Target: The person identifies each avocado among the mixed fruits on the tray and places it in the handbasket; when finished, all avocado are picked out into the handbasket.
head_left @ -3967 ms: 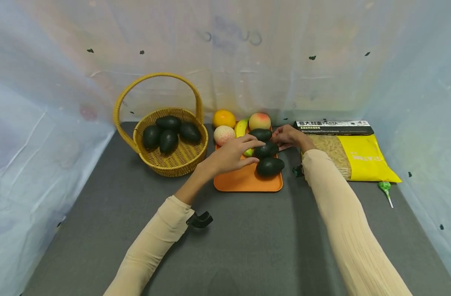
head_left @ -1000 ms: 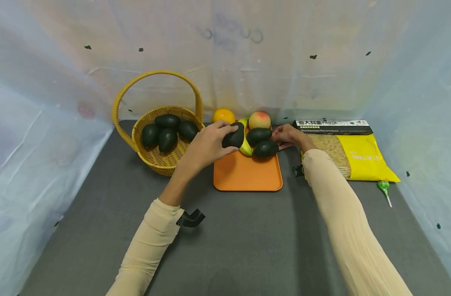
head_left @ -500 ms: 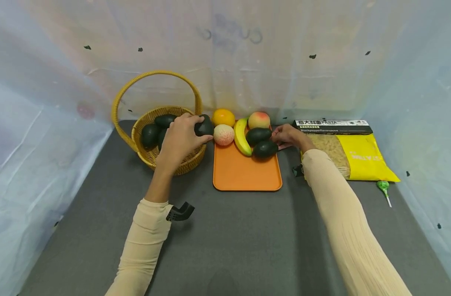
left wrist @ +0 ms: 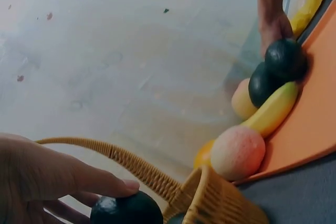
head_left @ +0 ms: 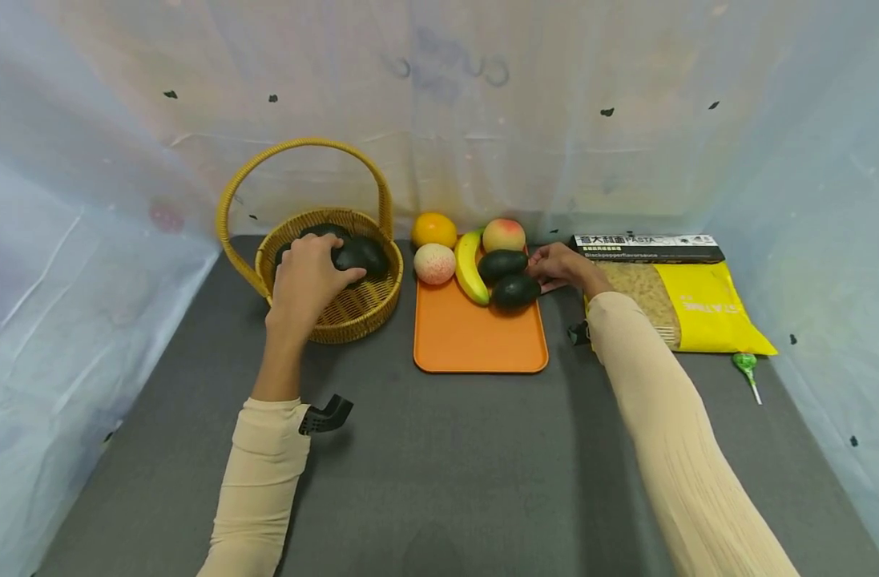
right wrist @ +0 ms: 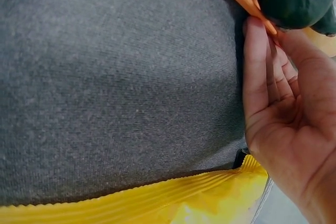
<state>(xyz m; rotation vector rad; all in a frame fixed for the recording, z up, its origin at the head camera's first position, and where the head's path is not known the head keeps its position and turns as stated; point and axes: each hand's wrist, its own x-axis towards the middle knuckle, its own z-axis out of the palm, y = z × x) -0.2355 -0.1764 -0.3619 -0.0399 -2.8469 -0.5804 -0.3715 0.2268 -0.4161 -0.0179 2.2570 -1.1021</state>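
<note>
A smooth, dark, egg-shaped avocado (left wrist: 128, 209) is gripped by the left hand (head_left: 304, 276), fingers parted around it, the woven basket (head_left: 348, 330) beneath them. The right hand (head_left: 565, 268) pinches the thin rim of the flat orange tray (head_left: 482, 344); two glossy avocados (head_left: 515, 292) lie just beside those fingertips, a crinkled yellow bag (head_left: 713, 308) near its wrist.

High, downward head view; close wrist views — tray (head_left: 481, 344) in all
</note>
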